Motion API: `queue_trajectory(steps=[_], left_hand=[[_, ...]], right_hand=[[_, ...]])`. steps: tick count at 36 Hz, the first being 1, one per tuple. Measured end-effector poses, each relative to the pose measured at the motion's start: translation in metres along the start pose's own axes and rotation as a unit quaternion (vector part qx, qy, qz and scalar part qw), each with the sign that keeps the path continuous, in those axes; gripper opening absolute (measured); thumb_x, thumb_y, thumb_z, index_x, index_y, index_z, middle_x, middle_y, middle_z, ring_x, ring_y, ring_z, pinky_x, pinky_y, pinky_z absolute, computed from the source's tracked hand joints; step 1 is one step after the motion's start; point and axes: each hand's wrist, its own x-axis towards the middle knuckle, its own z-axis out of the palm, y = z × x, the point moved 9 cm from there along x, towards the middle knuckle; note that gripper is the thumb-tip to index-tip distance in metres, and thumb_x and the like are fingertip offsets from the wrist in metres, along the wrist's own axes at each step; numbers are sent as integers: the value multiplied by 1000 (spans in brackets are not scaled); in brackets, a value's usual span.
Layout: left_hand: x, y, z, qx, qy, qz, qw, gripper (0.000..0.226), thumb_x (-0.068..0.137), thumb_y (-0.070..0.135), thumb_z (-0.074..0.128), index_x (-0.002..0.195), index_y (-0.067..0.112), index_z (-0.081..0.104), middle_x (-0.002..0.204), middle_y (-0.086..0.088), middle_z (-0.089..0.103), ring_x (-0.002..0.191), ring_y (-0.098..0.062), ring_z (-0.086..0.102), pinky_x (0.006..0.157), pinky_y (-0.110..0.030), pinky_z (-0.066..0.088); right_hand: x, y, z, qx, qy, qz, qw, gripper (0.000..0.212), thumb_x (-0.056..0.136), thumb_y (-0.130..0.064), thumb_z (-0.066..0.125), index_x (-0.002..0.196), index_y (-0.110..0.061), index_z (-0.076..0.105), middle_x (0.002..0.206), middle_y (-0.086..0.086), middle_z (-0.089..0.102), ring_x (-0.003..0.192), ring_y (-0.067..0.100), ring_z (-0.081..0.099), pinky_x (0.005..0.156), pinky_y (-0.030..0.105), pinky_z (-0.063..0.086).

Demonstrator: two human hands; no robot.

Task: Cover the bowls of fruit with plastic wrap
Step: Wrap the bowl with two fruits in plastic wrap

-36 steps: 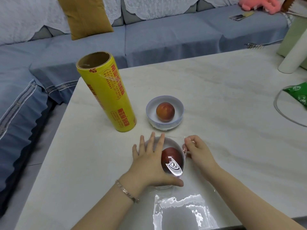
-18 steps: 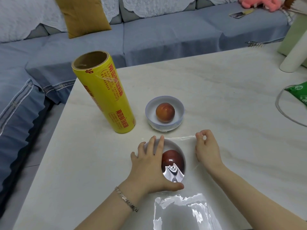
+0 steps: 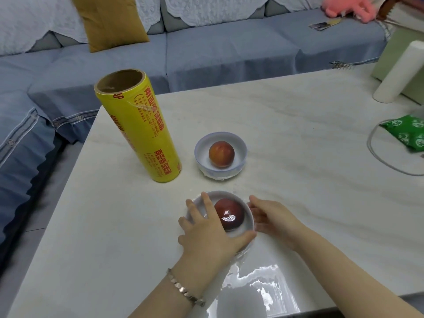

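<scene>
Pale marble table (image 3: 298,134), glossy wrap (image 3: 259,285) over bowl (image 3: 249,222)

Lower centre: crinkled, glossy clear plastic film (image 3: 259,292) on the smooth pale marble-patterned tabletop (image 3: 298,138). Left of centre: shiny yellow roll of plastic wrap (image 3: 142,134) with a matt brown cardboard core (image 3: 119,82). Centre: white glazed bowl (image 3: 200,143). Top: matt blue cloth sofa (image 3: 229,53). Bottom: polished metal-link bracelet (image 3: 183,289).

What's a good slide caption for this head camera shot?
Left hand and right hand press plastic wrap over the near bowl; the far bowl and yellow roll stand behind.
</scene>
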Motion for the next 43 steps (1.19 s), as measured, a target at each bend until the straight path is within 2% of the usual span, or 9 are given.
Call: queue_trajectory(steps=[4,10,16,20,27,35,37,40,43], left_hand=[[3,-2,-10,92,-40,95,990,141,50,77,67,140,28,-29,155,-6,-17,142,-37,-11,114,-50,9],[8,19,-6,169,-75,279,942,145,48,69,76,139,33,-31,151,4,-34,138,-22,-33,116,-47,-11],[15,23,1,181,-22,288,940,140,50,71,71,140,33,-29,155,3,-17,142,-24,-20,116,-49,-4],[12,24,-3,185,7,294,938,134,52,70,69,143,32,-22,154,4,-9,141,-23,-9,114,-47,7],[12,22,-3,180,8,296,938,132,52,69,69,143,32,-19,152,9,-10,139,-19,-9,112,-46,11],[11,21,-1,167,15,280,945,128,52,71,65,142,34,-17,152,9,-8,140,-22,-5,109,-46,17],[10,20,-1,157,25,266,951,128,52,72,65,142,36,-19,151,9,-7,140,-23,-4,109,-46,18],[9,13,-2,123,43,208,969,128,51,75,62,140,38,-23,152,6,-6,140,-27,-2,108,-48,19],[9,2,-8,63,71,100,990,127,53,78,59,140,37,-22,154,0,-6,140,-33,0,107,-53,22]], right_hand=[[1,-6,4,-17,3,-26,1000,31,93,-19,51,62,-15,48,47,-5,43,44,6,41,45,13,42],[-2,-19,4,-49,58,-79,994,24,97,-11,40,72,-11,45,63,4,47,49,12,40,41,14,38],[-11,-42,-4,-126,183,-188,957,11,98,-15,33,89,-9,36,61,4,44,50,17,39,46,21,39],[-18,-54,0,-227,220,-230,920,11,98,-21,32,90,-13,34,71,10,52,63,26,48,69,44,46],[-21,-49,-16,-295,233,-226,899,12,97,-20,33,89,-11,35,70,14,54,66,32,53,67,41,45],[8,-20,-21,-257,234,-134,928,15,97,-19,36,86,-9,40,73,5,50,74,26,49,68,30,36],[8,-15,-20,-231,208,-107,944,25,96,-19,40,72,-10,43,60,3,50,58,22,49,59,26,37],[6,2,-16,-36,129,-30,991,37,99,-25,38,67,-9,49,52,5,49,36,14,46,41,19,41],[-1,10,-4,30,50,21,998,47,97,-41,36,78,-5,59,64,8,61,49,14,60,55,23,52]])
